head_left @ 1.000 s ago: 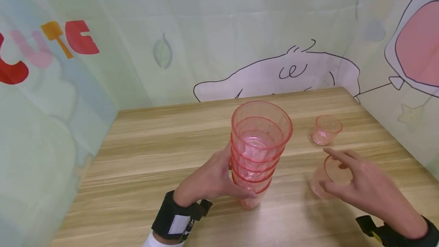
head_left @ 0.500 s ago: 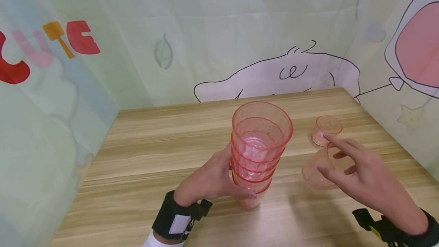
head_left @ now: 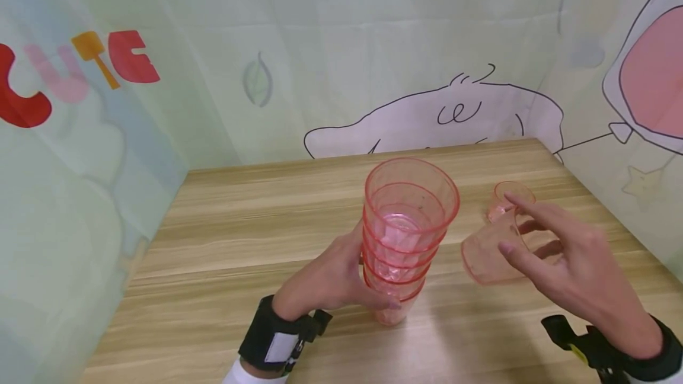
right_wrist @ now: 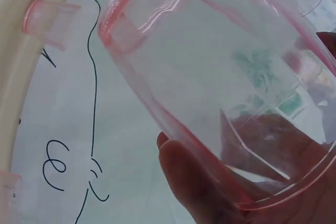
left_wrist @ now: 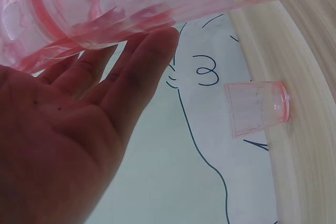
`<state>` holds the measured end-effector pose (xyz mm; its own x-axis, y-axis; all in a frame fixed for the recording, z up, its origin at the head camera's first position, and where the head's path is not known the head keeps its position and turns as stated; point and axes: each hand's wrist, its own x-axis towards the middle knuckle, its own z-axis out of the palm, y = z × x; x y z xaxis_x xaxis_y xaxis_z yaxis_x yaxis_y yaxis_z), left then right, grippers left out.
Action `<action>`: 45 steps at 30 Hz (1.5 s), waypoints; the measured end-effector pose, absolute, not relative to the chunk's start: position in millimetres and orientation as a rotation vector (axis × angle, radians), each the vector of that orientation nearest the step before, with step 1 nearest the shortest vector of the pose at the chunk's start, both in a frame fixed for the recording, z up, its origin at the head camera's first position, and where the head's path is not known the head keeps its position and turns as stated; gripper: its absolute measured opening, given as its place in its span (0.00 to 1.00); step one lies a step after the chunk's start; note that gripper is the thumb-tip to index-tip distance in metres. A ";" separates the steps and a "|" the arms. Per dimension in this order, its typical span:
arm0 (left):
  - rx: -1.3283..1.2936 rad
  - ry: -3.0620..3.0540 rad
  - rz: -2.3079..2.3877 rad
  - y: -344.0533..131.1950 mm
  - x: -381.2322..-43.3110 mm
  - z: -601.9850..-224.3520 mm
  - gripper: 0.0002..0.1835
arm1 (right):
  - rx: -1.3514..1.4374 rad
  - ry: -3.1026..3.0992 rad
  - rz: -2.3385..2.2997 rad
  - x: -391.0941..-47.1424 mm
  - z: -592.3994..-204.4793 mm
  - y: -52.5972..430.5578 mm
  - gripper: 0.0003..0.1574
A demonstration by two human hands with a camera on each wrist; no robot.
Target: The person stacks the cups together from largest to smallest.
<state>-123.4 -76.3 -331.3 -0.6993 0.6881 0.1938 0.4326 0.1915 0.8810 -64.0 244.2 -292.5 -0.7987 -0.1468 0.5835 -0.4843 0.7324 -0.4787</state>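
My left hand (head_left: 333, 274) grips a tall stack of nested, clear pink plastic cups (head_left: 400, 248), low on its side. The stack leans slightly, mouth upward. To the right, my right hand (head_left: 578, 265) holds a single clear pink cup (head_left: 488, 256) near its rim, thumb on the near side. This cup is tipped, base pointing left and rim toward my palm. Close up, the right wrist view shows the same cup (right_wrist: 199, 82) with my fingers wrapped beside its rim. Part of that hand shows through the plastic.
A smaller-looking pink cup (head_left: 498, 211) stands at the wooden table's (head_left: 251, 242) back right, partly overlapped by my right index finger. Wrist views show a pink cup (left_wrist: 254, 108) near the printed cloth wall (head_left: 208, 46); another cup's edge (right_wrist: 9, 198) enters the right wrist view.
My right hand has lifted the single cup and moved it slightly away from me; its base has swung left as it tipped. My left hand holds the stack almost unmoved.
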 end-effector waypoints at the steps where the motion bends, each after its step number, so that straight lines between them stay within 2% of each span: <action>1: 1.076 2.226 1.511 -76.3 -123.5 -331.3 0.55 | 0.483 -2.406 0.868 -64.2 -291.0 243.4 0.44; 45: 1.127 2.218 1.515 -77.2 -124.4 -330.8 0.53 | 0.480 -2.112 1.127 -70.8 -253.8 224.3 0.36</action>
<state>-124.4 -77.2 -330.8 -0.6785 0.6994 0.2244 0.4636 0.1707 0.8694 -70.8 224.3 -253.8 -0.6969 -0.0025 0.7172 -0.5973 0.5556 -0.5784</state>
